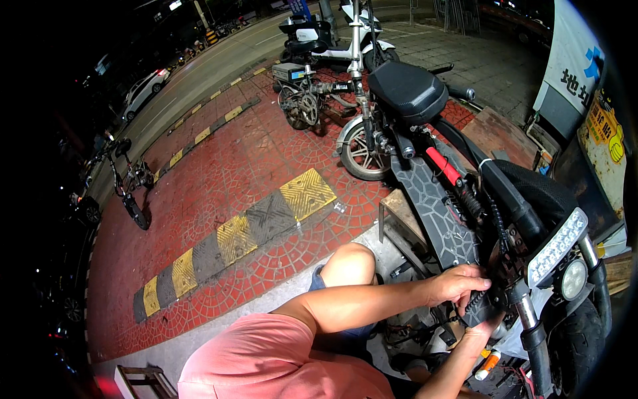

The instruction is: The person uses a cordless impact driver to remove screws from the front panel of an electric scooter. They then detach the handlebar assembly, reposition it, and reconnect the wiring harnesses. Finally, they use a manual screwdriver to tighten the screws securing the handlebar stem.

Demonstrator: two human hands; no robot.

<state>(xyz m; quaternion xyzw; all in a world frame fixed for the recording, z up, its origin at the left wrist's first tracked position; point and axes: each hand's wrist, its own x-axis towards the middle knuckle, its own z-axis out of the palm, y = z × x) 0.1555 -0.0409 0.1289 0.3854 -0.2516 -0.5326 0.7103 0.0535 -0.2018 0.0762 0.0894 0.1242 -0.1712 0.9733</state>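
An electric scooter [438, 206] stands on my right, its long grey-and-black deck covered in a cracked-line pattern. My left hand [460, 286] is at the front end of the deck, next to dark cables [477, 300] and the steering column. Its fingers are curled, and what they hold is hidden. Just below, my right hand [484, 328] reaches up to the underside of the deck's front end, with its fingers mostly out of sight. Beside the hands are the scooter's lit headlight panel [557, 247], round lamp [573, 279] and fork tube [530, 322].
A black seat [408, 92] rises over the scooter's rear. Under the deck is a small wooden stool [403, 216]. An orange-and-white bottle [488, 364] lies among parts below. A yellow-and-black speed bump [236, 234] crosses the red paving. Parked bikes [302, 100] stand farther off.
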